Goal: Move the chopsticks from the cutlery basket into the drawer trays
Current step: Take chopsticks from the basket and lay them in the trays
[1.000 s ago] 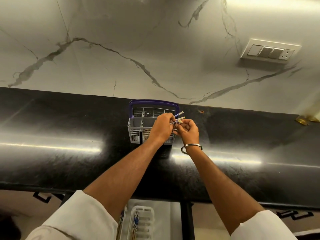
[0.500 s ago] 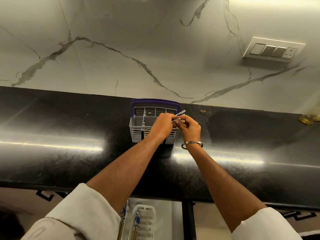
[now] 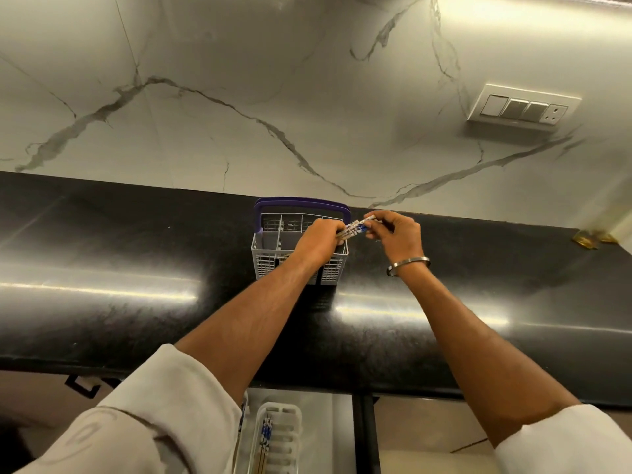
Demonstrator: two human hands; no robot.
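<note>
While both arms reach across the dark polished surface (image 3: 102, 254), the left hand (image 3: 319, 239) and the right hand (image 3: 396, 234) meet above the cutlery basket (image 3: 270, 261), each pinching the same small bundle of chopsticks (image 3: 354, 229) with curled fingers. The bundle, white with blue markings, lies tilted across the basket's right rim, its far end in the right fingertips. The basket is grey plastic with a purple handle (image 3: 301, 201), divided into compartments; those visible on its left side show only the dividers. It stands near the marble wall (image 3: 239, 80). Below the surface edge, a white drawer tray (image 3: 289, 436) holds further chopsticks (image 3: 265, 439) lying lengthwise along its left side. A metal bangle (image 3: 408, 265) circles the right wrist.
</note>
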